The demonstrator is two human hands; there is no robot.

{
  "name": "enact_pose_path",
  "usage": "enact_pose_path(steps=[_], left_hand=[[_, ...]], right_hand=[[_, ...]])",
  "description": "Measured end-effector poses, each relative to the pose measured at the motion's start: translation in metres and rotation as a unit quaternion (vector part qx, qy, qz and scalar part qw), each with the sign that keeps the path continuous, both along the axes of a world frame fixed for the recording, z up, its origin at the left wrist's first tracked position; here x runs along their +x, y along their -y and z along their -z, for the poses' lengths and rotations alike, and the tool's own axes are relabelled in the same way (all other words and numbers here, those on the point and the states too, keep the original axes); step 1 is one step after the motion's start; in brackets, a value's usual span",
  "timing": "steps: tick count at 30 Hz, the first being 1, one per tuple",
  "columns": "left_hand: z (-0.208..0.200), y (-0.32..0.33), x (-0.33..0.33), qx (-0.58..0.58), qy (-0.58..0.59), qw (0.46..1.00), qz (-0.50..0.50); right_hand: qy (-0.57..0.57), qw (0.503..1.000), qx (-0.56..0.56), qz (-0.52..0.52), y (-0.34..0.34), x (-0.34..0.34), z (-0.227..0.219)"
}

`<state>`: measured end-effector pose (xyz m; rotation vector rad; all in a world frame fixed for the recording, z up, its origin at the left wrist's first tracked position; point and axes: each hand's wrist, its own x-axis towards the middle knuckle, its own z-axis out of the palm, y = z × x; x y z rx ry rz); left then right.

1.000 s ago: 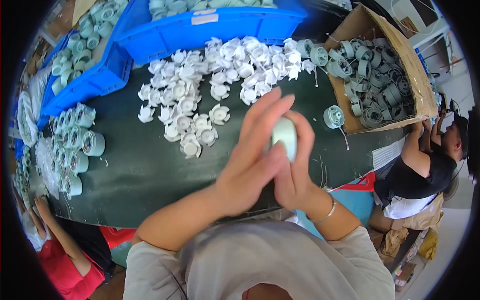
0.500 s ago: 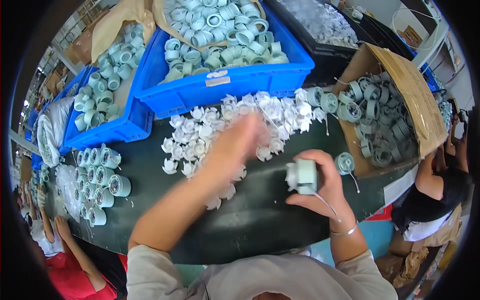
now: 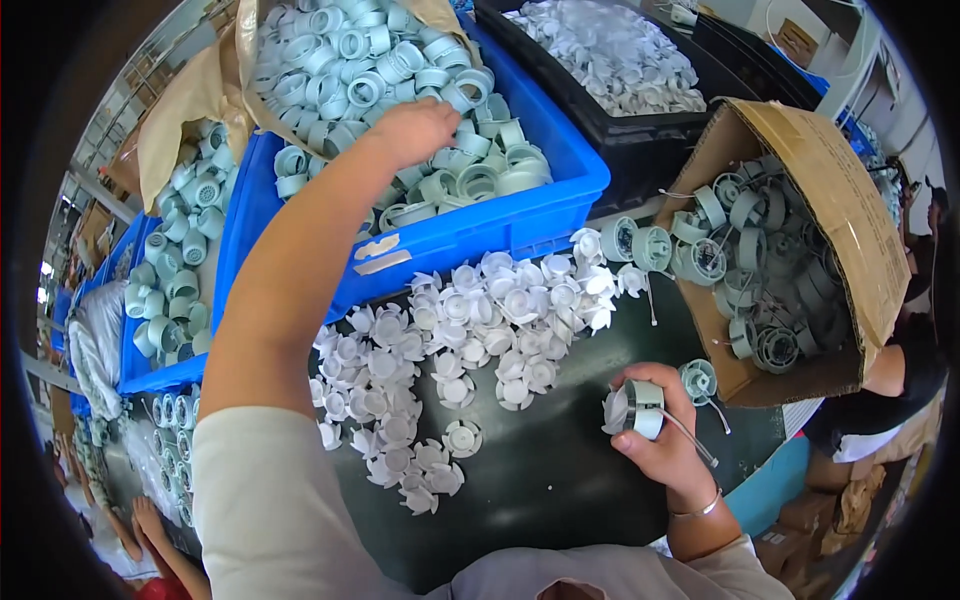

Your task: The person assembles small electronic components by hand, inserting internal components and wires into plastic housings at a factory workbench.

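Observation:
My left hand [image 3: 418, 132] reaches over the pale green plastic rings [image 3: 365, 88] piled in the blue bin [image 3: 430, 258]. Its fingers bend down onto the rings; their tips are hidden, so whether they grip one cannot be seen. Lower right, my right hand [image 3: 668, 440] is closed around a small fan motor [image 3: 644, 410] with a pale green casing. A white fan wheel [image 3: 616, 410] sits on the motor's left end, and a thin cable [image 3: 690, 438] trails from it past my fingers. Between my arms, many loose white fan wheels [image 3: 470, 320] lie heaped on the dark green table [image 3: 540, 500].
On the right, a tilted cardboard box [image 3: 880, 330] holds wired motor parts, with a single one [image 3: 698, 379] beside it. A black crate [image 3: 640, 130] of white fan wheels stands behind. At left are another blue bin [image 3: 150, 378], rows of assembled units [image 3: 178, 440] and a co-worker's hands [image 3: 147, 520].
My left hand has swung from above the white fan wheels up and left into the blue bin. My right hand still holds the motor, now slightly lower. The view has shifted.

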<state>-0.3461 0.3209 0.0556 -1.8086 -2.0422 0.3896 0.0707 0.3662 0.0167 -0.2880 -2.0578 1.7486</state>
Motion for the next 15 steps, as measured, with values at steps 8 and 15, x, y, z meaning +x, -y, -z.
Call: enact_pose_path(steps=[8,15], left_hand=[[-0.050,0.082,0.180,0.325,0.870,0.367,-0.042],[-0.015,0.127,0.338,0.337,0.810,0.460,0.134]], right_hand=[[-0.182,0.982,-0.031,0.041,0.015,-0.004,-0.031],[-0.288,0.951,0.097,0.048,0.059,-0.012,-0.044]])
